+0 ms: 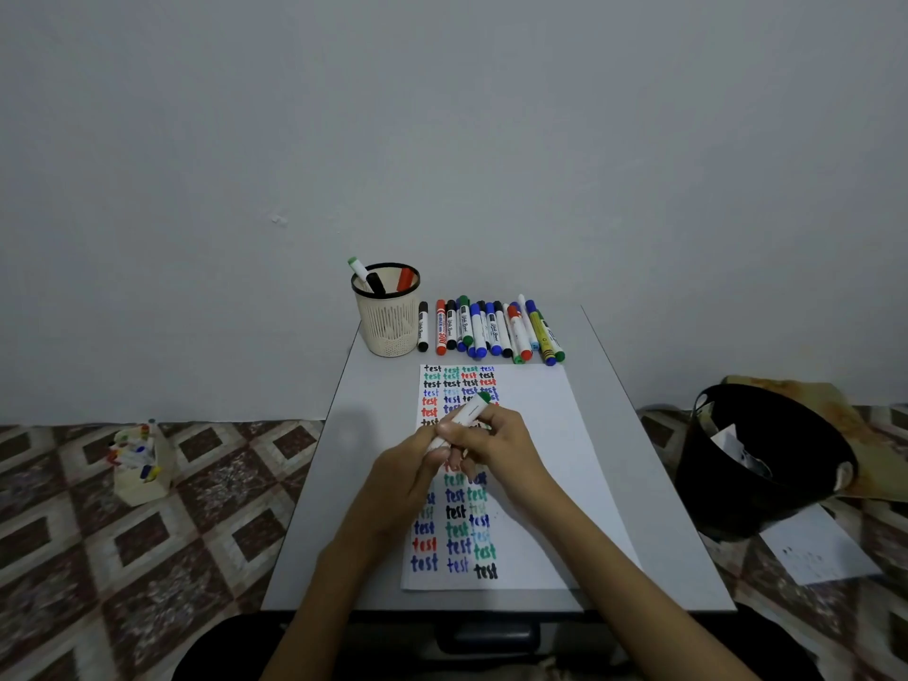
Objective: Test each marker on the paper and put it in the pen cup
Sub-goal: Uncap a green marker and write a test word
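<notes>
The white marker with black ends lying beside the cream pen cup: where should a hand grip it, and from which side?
Pinch the white marker with black ends at its near end, coming from above. It lies flat, pointing away, with the cream slotted pen cup close on its left and an orange-red marker just to its right, so its flanks look cramped.

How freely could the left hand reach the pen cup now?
Probably yes, but not at once: the left hand grips the green marker together with the right hand. The table between it and the pen cup looks bare.
</notes>
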`<state>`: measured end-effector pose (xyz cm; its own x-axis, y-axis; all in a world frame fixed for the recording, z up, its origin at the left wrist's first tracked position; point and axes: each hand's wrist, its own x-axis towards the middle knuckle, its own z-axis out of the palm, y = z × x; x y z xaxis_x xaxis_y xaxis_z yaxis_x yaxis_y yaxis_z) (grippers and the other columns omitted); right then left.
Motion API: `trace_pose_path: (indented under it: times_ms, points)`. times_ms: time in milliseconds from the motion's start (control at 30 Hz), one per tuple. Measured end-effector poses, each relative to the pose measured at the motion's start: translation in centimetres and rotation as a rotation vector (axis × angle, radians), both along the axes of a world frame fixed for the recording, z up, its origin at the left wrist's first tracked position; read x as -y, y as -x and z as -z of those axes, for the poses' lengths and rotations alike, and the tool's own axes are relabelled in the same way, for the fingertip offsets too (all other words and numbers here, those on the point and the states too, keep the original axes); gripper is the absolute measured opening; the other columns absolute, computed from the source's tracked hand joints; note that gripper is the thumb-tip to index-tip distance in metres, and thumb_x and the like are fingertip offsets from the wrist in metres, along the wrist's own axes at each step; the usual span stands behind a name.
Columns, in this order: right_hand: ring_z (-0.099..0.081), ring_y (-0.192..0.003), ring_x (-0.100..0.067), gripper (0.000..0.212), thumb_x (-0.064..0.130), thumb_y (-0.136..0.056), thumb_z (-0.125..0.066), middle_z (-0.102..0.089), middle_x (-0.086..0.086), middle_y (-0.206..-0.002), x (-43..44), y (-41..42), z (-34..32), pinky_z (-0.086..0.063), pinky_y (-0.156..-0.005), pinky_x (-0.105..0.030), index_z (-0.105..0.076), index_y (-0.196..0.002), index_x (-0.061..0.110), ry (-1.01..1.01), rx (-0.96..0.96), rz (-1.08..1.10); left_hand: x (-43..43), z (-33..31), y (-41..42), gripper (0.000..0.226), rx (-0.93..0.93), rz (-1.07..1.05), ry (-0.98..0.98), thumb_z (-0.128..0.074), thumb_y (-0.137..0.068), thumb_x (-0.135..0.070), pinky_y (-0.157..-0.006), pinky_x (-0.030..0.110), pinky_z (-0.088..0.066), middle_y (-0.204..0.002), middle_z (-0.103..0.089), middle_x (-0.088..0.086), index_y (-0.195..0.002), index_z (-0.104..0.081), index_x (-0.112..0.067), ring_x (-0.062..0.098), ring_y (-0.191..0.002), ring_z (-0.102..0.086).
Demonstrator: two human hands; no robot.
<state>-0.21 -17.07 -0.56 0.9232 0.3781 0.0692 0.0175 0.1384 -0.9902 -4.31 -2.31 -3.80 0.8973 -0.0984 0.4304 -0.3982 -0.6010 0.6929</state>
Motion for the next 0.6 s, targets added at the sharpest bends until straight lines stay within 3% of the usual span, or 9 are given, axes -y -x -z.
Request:
trace_pose_path:
  times_ms: [200,333,467,600]
  points:
    - [-0.046,-0.044,-0.018,0.012,0.005,-0.087,-0.066,-0.057,-0.018,-0.06,-0.1,-0.1,0.0,-0.037,-0.044,-0.023,-0.064,-0.078,-0.002,-0.075,-0.005,-0.059,0.1,-0.4,0.3,0.027,0.039,-0.002,0.022,-0.032,-0.093,-0.044,-0.058,0.015,-0.048,-0.079,-0.065,-0.007,-0.104,-0.051,-0.028,0.004,-0.068,-0.063]
    - [-0.045,-0.044,-0.017,0.013,0.005,-0.086,-0.066,-0.056,-0.017,-0.061,-0.2,-0.1,0.4,-0.036,-0.046,-0.023,-0.063,-0.078,-0.004,-0.128,-0.042,-0.061,0.1,-0.5,0.3,0.031,0.024,0.005,0.062,-0.036,-0.094,-0.044,-0.056,0.022,-0.049,-0.076,-0.065,-0.005,-0.096,-0.057,-0.021,0.009,-0.064,-0.063]
    - [-0.044,-0.048,-0.019,0.01,0.006,-0.086,-0.067,-0.056,-0.015,-0.062,-0.2,-0.2,0.9,-0.034,-0.055,-0.031,-0.065,-0.078,-0.001,-0.164,-0.077,-0.054,0.0,-0.6,0.4,0.032,0.01,0.019,0.096,-0.04,-0.093,-0.044,-0.058,0.027,-0.053,-0.079,-0.068,-0.005,-0.099,-0.06,-0.02,0.009,-0.068,-0.066]
    - [-0.048,-0.057,-0.029,0.007,0.008,-0.081,-0.069,-0.057,-0.022,-0.069,0.0,0.0,0.8,-0.036,-0.062,-0.035,-0.066,-0.081,0.001,-0.182,-0.073,-0.06,-0.1,-0.8,0.5,0.032,0.004,0.033,0.134,-0.043,-0.091,-0.045,-0.061,0.022,-0.054,-0.084,-0.07,-0.007,-0.11,-0.06,-0.025,0.006,-0.072,-0.068]
